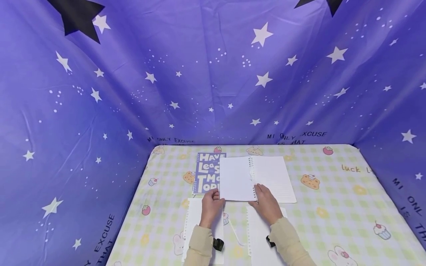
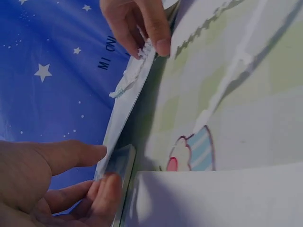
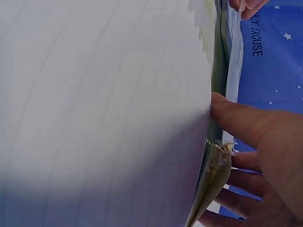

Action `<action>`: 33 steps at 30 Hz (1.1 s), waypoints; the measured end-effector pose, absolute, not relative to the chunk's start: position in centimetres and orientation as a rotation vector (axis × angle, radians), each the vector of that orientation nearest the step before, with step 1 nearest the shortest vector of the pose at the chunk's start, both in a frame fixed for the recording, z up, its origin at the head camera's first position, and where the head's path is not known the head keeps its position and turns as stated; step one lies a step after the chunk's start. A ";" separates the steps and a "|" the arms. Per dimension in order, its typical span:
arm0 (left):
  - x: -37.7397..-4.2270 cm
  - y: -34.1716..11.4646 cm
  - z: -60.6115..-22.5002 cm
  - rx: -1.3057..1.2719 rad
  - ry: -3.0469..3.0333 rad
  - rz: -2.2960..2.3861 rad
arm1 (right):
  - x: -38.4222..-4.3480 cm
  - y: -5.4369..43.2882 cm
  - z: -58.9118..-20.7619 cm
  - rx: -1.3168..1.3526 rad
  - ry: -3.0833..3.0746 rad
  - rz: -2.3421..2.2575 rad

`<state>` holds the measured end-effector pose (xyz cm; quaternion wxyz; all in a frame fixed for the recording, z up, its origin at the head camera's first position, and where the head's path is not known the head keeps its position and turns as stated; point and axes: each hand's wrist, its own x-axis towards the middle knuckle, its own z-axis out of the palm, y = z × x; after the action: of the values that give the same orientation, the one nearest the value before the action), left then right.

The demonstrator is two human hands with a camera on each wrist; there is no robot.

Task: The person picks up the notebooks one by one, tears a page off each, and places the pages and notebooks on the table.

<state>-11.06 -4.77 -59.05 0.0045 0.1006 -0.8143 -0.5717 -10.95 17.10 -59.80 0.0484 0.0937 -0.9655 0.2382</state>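
An open spiral notebook with white pages lies at the middle of the table; torn paper bits cling along its wire binding. My left hand pinches the near left corner of its left page side, thumb on one face and fingers on the other in the left wrist view. At the near end of the binding, my right hand grips the notebook, with the thumb at the near edge and the fingers on the far side. Under the notebook's left part, a purple lettered notebook is partly hidden.
Two loose white sheets with ragged perforated edges lie in front, the left sheet and the right sheet partly under my forearms. A thin white strip lies between them. The checked tablecloth meets a purple starry curtain behind.
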 end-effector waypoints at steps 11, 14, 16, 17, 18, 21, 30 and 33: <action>-11.9 -4.8 -58.3 0.266 -2.478 -1.947 | -10.9 17.6 -59.9 0.188 -2.908 0.877; -11.6 -4.6 -56.7 0.290 -2.402 -2.057 | -10.8 17.5 -60.0 0.192 -2.880 0.908; -11.8 -4.4 -56.6 0.319 -2.363 -2.103 | -10.8 17.5 -60.1 0.195 -2.869 0.926; -11.8 -4.3 -56.4 0.336 -2.351 -2.124 | -10.8 17.6 -60.1 0.194 -2.863 0.935; -11.9 -4.2 -56.4 0.348 -2.342 -2.141 | -10.8 17.6 -60.2 0.191 -2.860 0.948; -12.5 -3.9 -57.4 0.346 -2.334 -2.148 | -10.8 17.7 -60.3 0.173 -2.862 0.974; -12.3 -2.7 -56.5 0.254 -2.210 -2.222 | -10.3 17.9 -60.2 0.131 -2.835 0.965; -12.3 -2.2 -55.9 0.237 -2.189 -2.230 | -10.1 17.9 -60.3 0.134 -2.821 0.970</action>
<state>-12.28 -2.18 -55.87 0.0038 0.0755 -0.6986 -0.7115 -10.14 17.92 -60.31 0.0780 0.0449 -0.9419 0.3238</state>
